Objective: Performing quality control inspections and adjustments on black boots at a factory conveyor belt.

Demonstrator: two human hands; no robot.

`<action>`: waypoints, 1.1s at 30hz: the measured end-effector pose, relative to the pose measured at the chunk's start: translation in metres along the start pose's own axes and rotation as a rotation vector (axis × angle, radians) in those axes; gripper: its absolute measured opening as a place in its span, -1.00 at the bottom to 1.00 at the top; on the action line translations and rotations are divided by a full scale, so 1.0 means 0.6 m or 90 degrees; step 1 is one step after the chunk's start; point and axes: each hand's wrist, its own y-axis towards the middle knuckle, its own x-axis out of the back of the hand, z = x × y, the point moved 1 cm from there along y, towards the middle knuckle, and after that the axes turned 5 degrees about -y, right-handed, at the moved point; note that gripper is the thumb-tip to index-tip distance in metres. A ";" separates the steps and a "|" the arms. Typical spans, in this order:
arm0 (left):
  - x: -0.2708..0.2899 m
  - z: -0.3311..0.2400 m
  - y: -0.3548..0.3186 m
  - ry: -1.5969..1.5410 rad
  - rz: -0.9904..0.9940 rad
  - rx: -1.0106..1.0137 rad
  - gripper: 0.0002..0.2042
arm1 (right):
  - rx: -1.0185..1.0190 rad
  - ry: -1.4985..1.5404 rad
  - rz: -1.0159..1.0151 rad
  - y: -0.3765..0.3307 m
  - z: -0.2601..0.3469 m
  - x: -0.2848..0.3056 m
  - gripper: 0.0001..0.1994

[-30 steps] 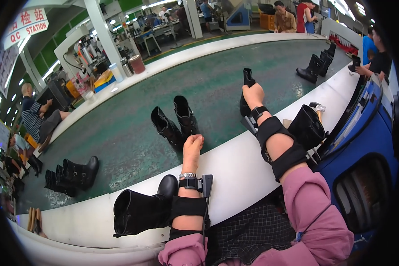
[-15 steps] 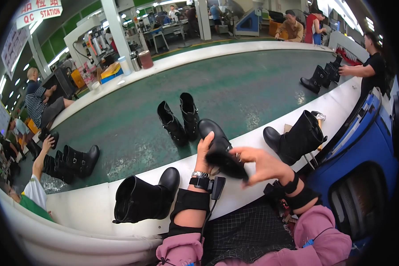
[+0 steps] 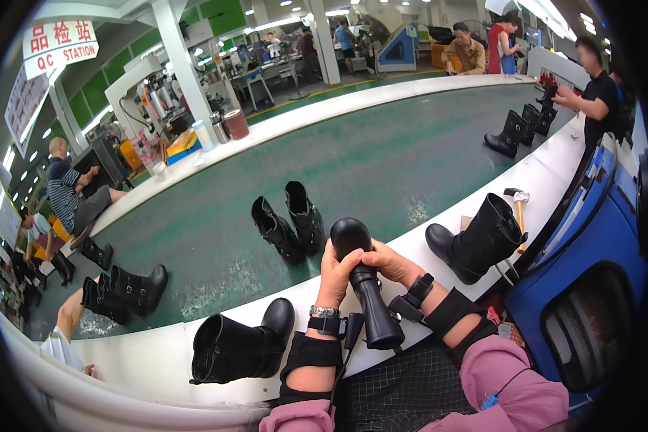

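Note:
Between both hands I hold a black boot [image 3: 374, 309], its rounded toe pointing away and its shaft towards my lap. My left hand [image 3: 333, 275] wraps the left side of the foot part, its thumb across the top. From the right, my right hand [image 3: 389, 261] closes round the same part, the thumbs nearly meeting. A single black boot [image 3: 245, 342] is by my left forearm on the white ledge [image 3: 173, 324]. Another single boot [image 3: 475, 237] sits on the ledge to my right. Just beyond my hands, two black boots [image 3: 288, 223] stand on the green surface.
A hammer [image 3: 520, 212] lies behind the right-hand boot. Close on my right is a large blue object [image 3: 569, 252] with a dark panel. Several buckled boots [image 3: 137, 288] stand at left, near a co-worker's arm [image 3: 68, 317]. At far right, a person [image 3: 599, 93] works beside more boots [image 3: 507, 135].
My right hand has moved from the boot's shaft to its foot part, now opposite my left. The boot has turned, its shaft extending towards me. At left, the co-worker's hand has left a boot.

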 end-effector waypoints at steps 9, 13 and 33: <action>-0.009 0.004 -0.002 0.036 0.025 0.016 -0.59 | -0.033 0.048 0.030 -0.004 -0.038 0.031 -0.19; 0.008 0.006 0.002 0.329 0.016 -0.064 -0.56 | -0.005 0.104 0.073 0.003 -0.045 0.030 -0.25; -0.010 -0.339 -0.297 1.260 -0.465 -0.131 -0.64 | -0.029 0.259 0.037 0.006 -0.037 0.032 -0.32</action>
